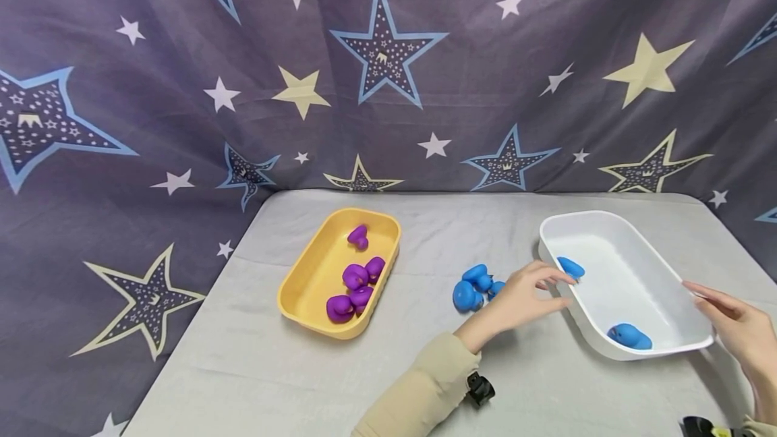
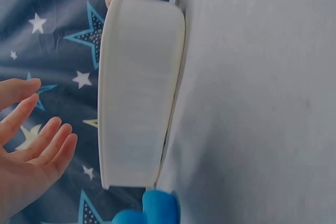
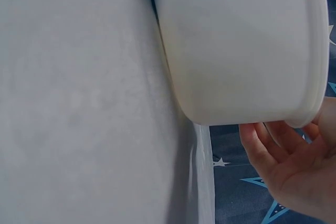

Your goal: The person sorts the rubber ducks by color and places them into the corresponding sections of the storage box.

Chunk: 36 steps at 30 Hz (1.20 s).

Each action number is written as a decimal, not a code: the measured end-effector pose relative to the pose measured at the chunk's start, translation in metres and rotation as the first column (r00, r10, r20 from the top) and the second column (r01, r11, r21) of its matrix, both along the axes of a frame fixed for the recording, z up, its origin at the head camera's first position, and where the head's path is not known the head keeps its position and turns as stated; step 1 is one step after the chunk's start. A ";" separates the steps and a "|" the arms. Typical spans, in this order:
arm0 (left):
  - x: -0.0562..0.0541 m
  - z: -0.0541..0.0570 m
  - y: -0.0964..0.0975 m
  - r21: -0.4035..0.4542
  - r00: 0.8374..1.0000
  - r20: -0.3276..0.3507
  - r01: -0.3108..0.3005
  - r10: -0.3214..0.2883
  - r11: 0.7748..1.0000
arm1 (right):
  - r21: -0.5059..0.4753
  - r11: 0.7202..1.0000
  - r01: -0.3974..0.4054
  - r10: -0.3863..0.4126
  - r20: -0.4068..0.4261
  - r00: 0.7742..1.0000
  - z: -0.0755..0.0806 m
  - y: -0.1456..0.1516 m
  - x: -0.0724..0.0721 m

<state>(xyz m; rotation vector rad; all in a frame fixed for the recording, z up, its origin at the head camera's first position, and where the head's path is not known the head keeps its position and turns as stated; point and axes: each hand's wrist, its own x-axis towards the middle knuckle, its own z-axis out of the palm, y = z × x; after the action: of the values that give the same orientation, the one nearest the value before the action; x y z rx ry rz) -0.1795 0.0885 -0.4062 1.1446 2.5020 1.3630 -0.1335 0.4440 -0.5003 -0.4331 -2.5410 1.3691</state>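
My left hand [image 1: 523,294] is beside the left rim of a white plastic bin [image 1: 619,275], fingertips just over the edge and holding nothing. Right by those fingertips, a blue toy duck [image 1: 570,267] shows inside the bin's left wall. Another blue duck [image 1: 630,336] lies in the near corner of the bin. My right hand [image 1: 737,329] grips the bin's right rim. In the left wrist view, my left hand [image 2: 34,156] has parted, relaxed fingers. The right wrist view shows my right hand [image 3: 299,161] under the rim, with the fingertips partly hidden behind the bin.
Several blue ducks [image 1: 466,295] cluster on the grey-covered table [image 1: 255,369], left of my left hand. Farther left stands a yellow bin [image 1: 312,268] with several purple ducks [image 1: 355,276]. A star-patterned cloth [image 1: 388,133] hangs behind the table.
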 end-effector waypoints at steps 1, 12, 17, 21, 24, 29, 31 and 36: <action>0.000 0.000 -0.002 -0.010 1.000 -0.003 -0.007 0.007 1.000 | -0.006 1.000 -0.003 0.003 -0.003 1.000 0.000 0.000 0.000; -0.006 0.001 -0.033 -0.066 1.000 -0.018 -0.025 0.024 0.998 | -0.025 0.999 -0.022 0.022 -0.023 1.000 -0.001 0.002 -0.001; -0.007 0.001 -0.047 -0.097 0.998 -0.033 -0.053 0.050 0.994 | -0.037 0.999 -0.030 0.029 -0.040 0.999 0.000 0.002 0.000; -0.009 -0.001 -0.055 -0.104 0.998 -0.037 -0.061 0.057 0.993 | -0.037 0.999 -0.023 0.022 -0.023 0.999 0.000 0.002 0.000; -0.009 -0.002 -0.061 -0.103 0.998 -0.031 -0.057 0.055 0.993 | -0.020 1.000 -0.017 0.017 -0.009 1.000 -0.001 0.002 -0.001; -0.012 -0.003 -0.071 -0.123 0.998 -0.024 -0.059 0.057 0.991 | -0.005 1.000 -0.005 0.005 -0.013 1.000 -0.002 0.002 -0.001; -0.013 -0.005 -0.074 -0.131 0.998 -0.016 -0.064 0.062 0.989 | -0.006 1.000 -0.003 0.003 -0.013 1.000 -0.003 0.002 -0.001; -0.014 -0.008 -0.083 -0.122 0.997 0.020 -0.069 0.071 0.990 | -0.005 1.000 -0.003 0.002 -0.010 1.000 -0.003 0.002 -0.001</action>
<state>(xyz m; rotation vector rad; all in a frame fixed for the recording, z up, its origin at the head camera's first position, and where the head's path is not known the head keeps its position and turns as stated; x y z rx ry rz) -0.1930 0.0055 -0.4140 1.0200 2.5904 1.2124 -0.1346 0.4463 -0.5037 -0.4232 -2.5316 1.3753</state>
